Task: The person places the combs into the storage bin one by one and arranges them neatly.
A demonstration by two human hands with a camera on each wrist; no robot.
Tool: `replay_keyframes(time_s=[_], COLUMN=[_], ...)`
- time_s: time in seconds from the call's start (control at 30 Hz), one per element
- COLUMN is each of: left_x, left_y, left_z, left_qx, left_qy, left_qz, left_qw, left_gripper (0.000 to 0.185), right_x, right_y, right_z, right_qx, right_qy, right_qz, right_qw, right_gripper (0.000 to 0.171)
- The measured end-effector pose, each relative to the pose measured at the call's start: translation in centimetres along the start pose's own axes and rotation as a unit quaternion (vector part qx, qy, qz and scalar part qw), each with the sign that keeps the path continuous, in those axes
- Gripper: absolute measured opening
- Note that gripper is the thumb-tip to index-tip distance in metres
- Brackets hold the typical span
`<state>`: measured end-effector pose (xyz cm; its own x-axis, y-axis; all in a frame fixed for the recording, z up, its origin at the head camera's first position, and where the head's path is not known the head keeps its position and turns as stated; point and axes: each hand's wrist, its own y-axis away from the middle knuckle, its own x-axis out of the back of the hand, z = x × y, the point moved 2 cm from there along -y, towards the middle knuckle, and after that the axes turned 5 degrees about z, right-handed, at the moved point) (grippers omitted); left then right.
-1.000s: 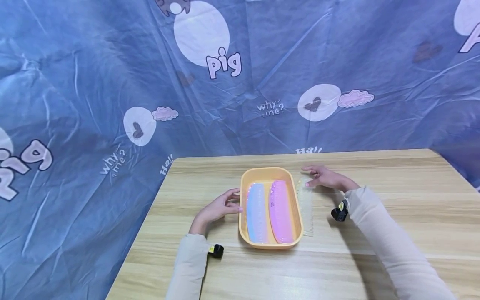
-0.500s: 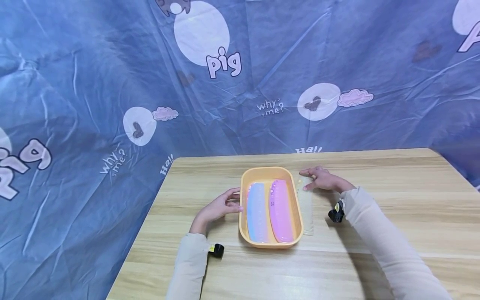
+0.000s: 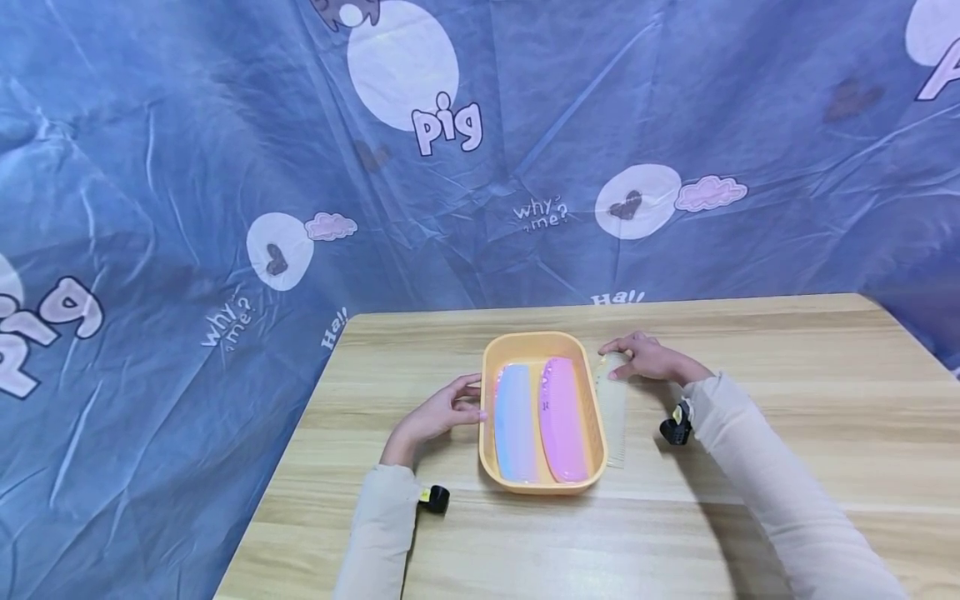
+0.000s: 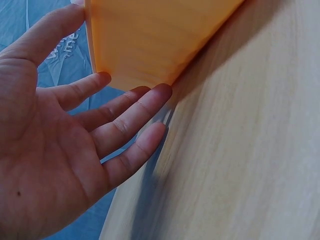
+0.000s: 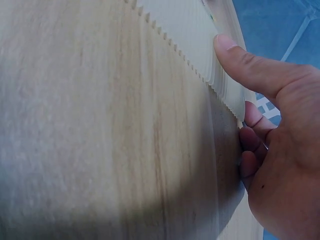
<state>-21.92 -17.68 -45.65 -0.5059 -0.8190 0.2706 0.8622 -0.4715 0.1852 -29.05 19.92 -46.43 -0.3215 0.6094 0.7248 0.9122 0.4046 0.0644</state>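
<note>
A yellow plastic tray (image 3: 555, 492) stands on the wooden table. In it lie a blue-to-lilac comb (image 3: 517, 425) and a pink comb (image 3: 564, 421), side by side. My left hand (image 3: 438, 417) holds the tray's left side, thumb over the rim and fingertips against the outer wall (image 4: 150, 35). Just right of the tray is a pale, translucent comb (image 3: 611, 408). My right hand (image 3: 645, 357) pinches its far end; the thumb (image 5: 227, 42) lies on its face, and the other fingers reach round the far edge.
The wooden table (image 3: 780, 400) extends widely to the right and in front of the tray. A blue printed cloth (image 3: 480, 250) hangs behind it. Each wrist wears a small black camera (image 3: 435, 499).
My right hand has moved slightly left and drawn its thumb in onto the pale comb, which has shifted a little. My left hand and the tray have stayed put.
</note>
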Motion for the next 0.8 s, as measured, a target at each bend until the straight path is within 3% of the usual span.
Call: replay_keyframes(time_s=[0.37, 0.6, 0.8], left_x=[0.0, 0.1, 0.1], left_y=[0.1, 0.1, 0.1], left_z=[0.1, 0.5, 0.5], left_qx=[-0.004, -0.005, 0.003], left_qy=[0.003, 0.008, 0.003], left_qz=[-0.006, -0.001, -0.003], left_qw=[1.0, 1.0, 1.0], left_gripper=[0.073, 0.074, 0.075], right_x=[1.1, 1.5, 1.7], right_y=[0.4, 0.5, 0.8], right_z=[0.3, 0.8, 0.9], right_qx=[0.075, 0.076, 0.051], right_qy=[-0.024, -0.015, -0.034], right_qz=[-0.012, -0.009, -0.013], right_qw=[0.997, 0.997, 0.998], right_gripper=[0.053, 0.054, 0.049])
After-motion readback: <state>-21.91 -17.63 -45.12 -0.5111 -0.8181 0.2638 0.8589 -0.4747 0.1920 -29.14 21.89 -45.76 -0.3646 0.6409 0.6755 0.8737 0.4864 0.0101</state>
